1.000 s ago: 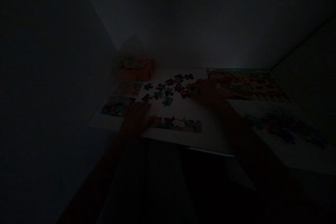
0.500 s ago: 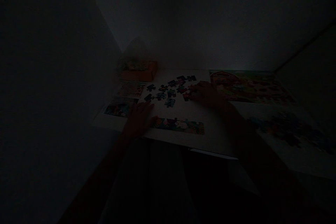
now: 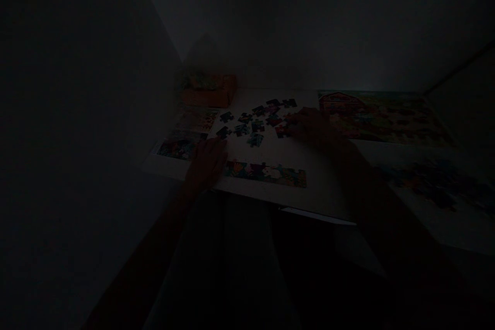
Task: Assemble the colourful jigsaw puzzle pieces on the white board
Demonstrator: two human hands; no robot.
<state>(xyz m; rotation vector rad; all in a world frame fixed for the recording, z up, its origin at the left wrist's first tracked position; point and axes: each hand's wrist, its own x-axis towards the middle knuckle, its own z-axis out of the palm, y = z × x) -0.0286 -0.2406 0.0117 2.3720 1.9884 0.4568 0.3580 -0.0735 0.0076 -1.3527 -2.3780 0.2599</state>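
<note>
The scene is very dark. My left hand (image 3: 207, 162) lies on the white tabletop (image 3: 247, 157), fingers stretched forward and close together. Just right of it is a joined strip of puzzle pieces (image 3: 266, 172) along the near side. My right hand (image 3: 311, 125) is at the right side of a scatter of loose puzzle pieces (image 3: 257, 125). Its fingers are partly bent and apart, with the tips at a reddish puzzle piece (image 3: 282, 131) lying flat. The underside of this hand is hidden.
An orange box (image 3: 211, 97) stands at the back left, with picture cards (image 3: 180, 147) in front of it. A large farm picture (image 3: 386, 118) lies at the back right. More loose pieces (image 3: 433, 180) are piled at the right. Walls (image 3: 270, 36) rise behind and left.
The view has tilted, so the table appears higher and slightly to the right. My left fingers have drawn closer together. My right hand and the loose pieces keep about the same places.
</note>
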